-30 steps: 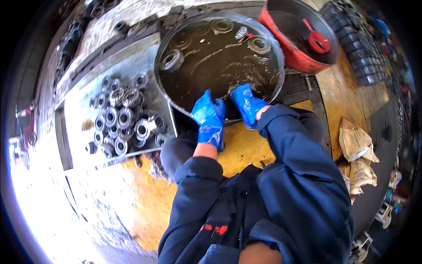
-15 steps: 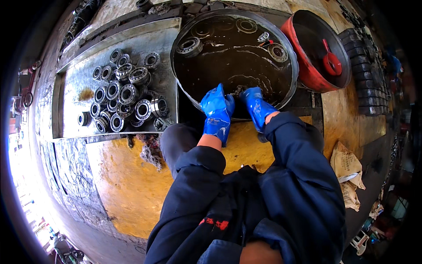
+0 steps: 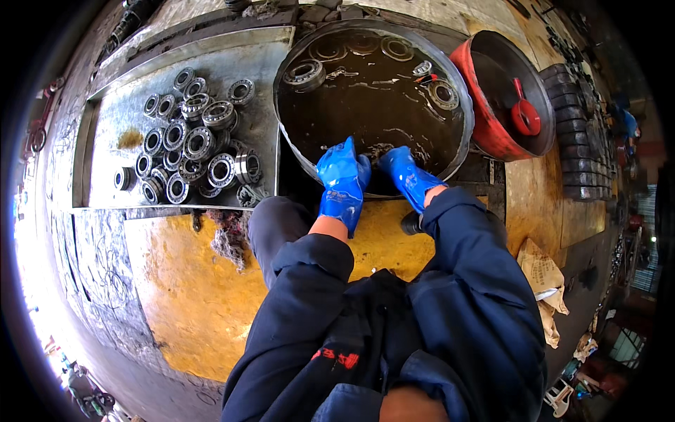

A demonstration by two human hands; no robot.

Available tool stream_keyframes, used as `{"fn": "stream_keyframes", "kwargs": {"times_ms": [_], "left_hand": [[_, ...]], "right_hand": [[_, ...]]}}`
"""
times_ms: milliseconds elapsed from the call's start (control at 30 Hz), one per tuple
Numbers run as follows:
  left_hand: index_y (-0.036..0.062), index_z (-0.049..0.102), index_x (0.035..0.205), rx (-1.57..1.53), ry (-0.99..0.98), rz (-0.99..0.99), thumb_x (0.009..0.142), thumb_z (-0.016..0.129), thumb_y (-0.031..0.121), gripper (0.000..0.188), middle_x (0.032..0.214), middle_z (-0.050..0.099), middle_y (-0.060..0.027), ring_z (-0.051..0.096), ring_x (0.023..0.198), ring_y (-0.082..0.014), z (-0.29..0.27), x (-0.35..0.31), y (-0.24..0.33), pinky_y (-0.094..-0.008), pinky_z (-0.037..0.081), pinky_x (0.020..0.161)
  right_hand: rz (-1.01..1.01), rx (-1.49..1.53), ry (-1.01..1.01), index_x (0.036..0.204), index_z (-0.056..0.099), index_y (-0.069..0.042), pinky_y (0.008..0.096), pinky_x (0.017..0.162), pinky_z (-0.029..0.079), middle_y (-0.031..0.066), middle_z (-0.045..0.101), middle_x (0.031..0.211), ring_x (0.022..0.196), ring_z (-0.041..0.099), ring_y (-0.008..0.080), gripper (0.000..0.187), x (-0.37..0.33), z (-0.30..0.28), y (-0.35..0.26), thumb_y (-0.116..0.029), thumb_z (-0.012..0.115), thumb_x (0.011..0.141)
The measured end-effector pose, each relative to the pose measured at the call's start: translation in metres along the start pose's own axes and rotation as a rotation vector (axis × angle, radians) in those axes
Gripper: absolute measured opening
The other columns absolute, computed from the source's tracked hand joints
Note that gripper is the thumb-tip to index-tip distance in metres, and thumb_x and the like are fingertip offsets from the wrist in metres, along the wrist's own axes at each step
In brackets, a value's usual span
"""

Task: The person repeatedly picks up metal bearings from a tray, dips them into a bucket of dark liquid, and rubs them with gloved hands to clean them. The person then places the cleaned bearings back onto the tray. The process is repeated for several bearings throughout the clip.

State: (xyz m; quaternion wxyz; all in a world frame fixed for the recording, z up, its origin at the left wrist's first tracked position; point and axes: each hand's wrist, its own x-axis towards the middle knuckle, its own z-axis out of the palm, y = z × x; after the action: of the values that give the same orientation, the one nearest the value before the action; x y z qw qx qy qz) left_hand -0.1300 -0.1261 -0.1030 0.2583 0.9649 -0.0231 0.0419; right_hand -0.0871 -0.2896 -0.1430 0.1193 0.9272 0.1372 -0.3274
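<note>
Both my hands wear blue rubber gloves and meet at the near edge of a large round metal tub (image 3: pixel 464 151) of dark brown liquid. My left hand (image 3: pixel 342 171) is closed, its fingers bent over the rim. Close beside it, my right hand (image 3: pixel 408 174) points down into the liquid with its fingers closed. A small, dark, wet thing (image 3: pixel 380 150) shows between them; its kind cannot be made out. Ripples spread around the fingertips. Farther in lie a bearing (image 3: pixel 304 74) at the left and another bearing (image 3: pixel 443 95) at the right, partly sunk.
To the left, a metal tray (image 3: pixel 105 169) bears a heap of steel bearings (image 3: pixel 199 143). At the right stands a red tub (image 3: pixel 485 123) with a red ladle (image 3: pixel 525 118) inside. Dark blocks (image 3: pixel 580 133) are stacked beyond. A torn paper sack (image 3: pixel 541 274) lies lower right.
The whole view has shifted slightly. Both hands stay together at the tub's near edge, with small finger movements, and the ripples have changed shape.
</note>
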Motion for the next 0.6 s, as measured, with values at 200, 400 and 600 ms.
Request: {"fn": "stream_keyframes", "kwargs": {"times_ms": [200,400,600], "left_hand": [[0.0069,0.067,0.125,-0.015,-0.009,-0.026,0.083,0.069,0.029,0.048,0.113,0.073,-0.0138,0.068,0.106,-0.0326,-0.008,-0.001,-0.004,-0.0442,0.054,0.094],[0.0061,0.066,0.125,-0.008,-0.103,-0.056,0.082,0.069,0.029,0.049,0.113,0.073,-0.0146,0.068,0.106,-0.0329,-0.015,0.004,0.004,-0.0443,0.054,0.094],[0.006,0.067,0.125,-0.022,0.001,-0.004,0.082,0.069,0.028,0.048,0.113,0.073,-0.0146,0.069,0.105,-0.0331,-0.001,0.002,0.0,-0.0445,0.054,0.094]], "right_hand": [[0.031,0.119,0.074,0.114,0.077,-0.013,0.0427,0.087,0.057,0.0124,0.074,0.119,0.111,0.071,0.0305,0.033,-0.013,-0.011,0.007,-0.035,0.058,0.098],[0.086,0.441,0.066,0.117,0.076,-0.012,0.0429,0.086,0.057,0.0133,0.072,0.122,0.111,0.07,0.0325,0.032,-0.015,0.029,0.03,-0.031,0.061,0.096],[-0.166,-0.31,-0.023,0.118,0.076,-0.017,0.0428,0.087,0.057,0.0088,0.074,0.122,0.111,0.072,0.0268,0.033,0.008,0.0,0.001,-0.034,0.055,0.099]]}}
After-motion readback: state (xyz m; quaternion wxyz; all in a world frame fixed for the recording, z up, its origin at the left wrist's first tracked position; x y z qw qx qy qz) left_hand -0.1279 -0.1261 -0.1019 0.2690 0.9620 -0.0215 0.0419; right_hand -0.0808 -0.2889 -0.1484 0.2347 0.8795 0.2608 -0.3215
